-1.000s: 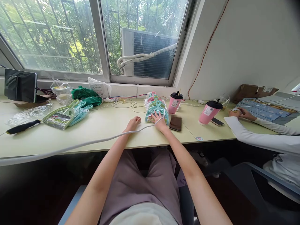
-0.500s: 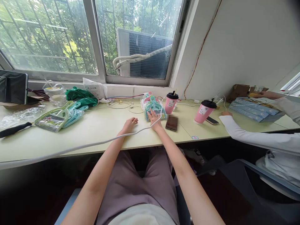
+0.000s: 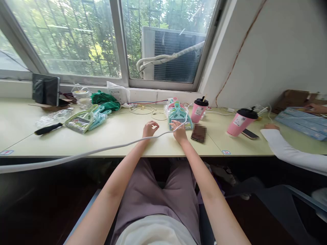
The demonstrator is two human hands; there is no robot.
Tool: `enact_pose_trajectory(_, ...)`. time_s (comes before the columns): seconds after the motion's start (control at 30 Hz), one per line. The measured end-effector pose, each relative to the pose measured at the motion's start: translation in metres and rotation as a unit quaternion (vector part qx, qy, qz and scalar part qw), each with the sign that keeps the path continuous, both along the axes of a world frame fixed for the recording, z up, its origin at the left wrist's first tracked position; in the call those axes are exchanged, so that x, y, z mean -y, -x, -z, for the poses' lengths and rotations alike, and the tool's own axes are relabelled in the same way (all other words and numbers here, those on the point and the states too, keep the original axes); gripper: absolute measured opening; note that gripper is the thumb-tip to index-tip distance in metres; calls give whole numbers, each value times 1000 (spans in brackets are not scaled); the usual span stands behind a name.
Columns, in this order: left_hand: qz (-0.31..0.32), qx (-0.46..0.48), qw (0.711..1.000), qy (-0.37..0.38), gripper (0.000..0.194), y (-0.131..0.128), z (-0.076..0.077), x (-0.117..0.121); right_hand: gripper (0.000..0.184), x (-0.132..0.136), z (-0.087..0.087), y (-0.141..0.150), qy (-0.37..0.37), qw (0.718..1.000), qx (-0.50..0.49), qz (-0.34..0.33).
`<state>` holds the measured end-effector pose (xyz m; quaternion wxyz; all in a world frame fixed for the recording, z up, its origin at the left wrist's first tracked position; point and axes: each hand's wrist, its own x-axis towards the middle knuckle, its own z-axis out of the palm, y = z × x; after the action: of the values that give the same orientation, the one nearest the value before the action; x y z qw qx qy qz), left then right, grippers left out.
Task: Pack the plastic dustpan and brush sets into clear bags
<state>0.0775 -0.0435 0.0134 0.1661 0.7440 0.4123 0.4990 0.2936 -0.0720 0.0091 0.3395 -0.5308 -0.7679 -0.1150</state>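
My left hand point(image 3: 150, 129) rests on the table with its fingers loosely curved, a gap between thumb and forefinger, and nothing in it. To its right, my right hand point(image 3: 180, 132) is at the front edge of a stack of small dustpan-and-brush sets point(image 3: 177, 114) in clear wrapping, green on top with a pink one behind. Its fingers are apart and seem to touch the wrapping; no grip shows. A white cable point(image 3: 109, 148) crosses the view in front of both hands. Right of my hand lies a phone point(image 3: 198, 132).
Two pink cups point(image 3: 198, 110) with black lids stand to the right. Further right are a co-worker's sleeve point(image 3: 283, 144) and blue boxes point(image 3: 301, 120). More wrapped dustpan sets point(image 3: 79, 122), a black handle point(image 3: 48, 129), a green bag point(image 3: 106, 100) and a tablet point(image 3: 46, 89) are left.
The view has turned a little left, so things appear further right. My right hand has drawn back from the top of the dustpan stack to its front edge. My left fingers have curled more.
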Motion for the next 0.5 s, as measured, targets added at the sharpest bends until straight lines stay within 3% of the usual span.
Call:
enact_pose_trajectory(0.13, -9, -49, 999, -15, 9, 32, -8, -3, 44, 3, 1, 0, -3, 1000, 9, -8)
enact_pose_trajectory(0.27, -143, -111, 983, 0, 7, 123, -27, -18, 41, 2, 4, -1, 12, 1000, 13, -14)
enact_pose_trajectory(0.33, -260, -168, 951, 20, 7, 182, -35, -22, 39, 0, 6, -2, 15, 1000, 16, -17)
enact_pose_trajectory(0.43, -432, -251, 862, 90, 40, 265, -38, -11, 37, -3, 10, -3, 18, 1000, 17, -17)
enact_pose_trajectory(0.5, -472, -285, 818, 161, 54, 305, -33, 4, 36, -5, 12, -4, 19, 1000, 14, -16)
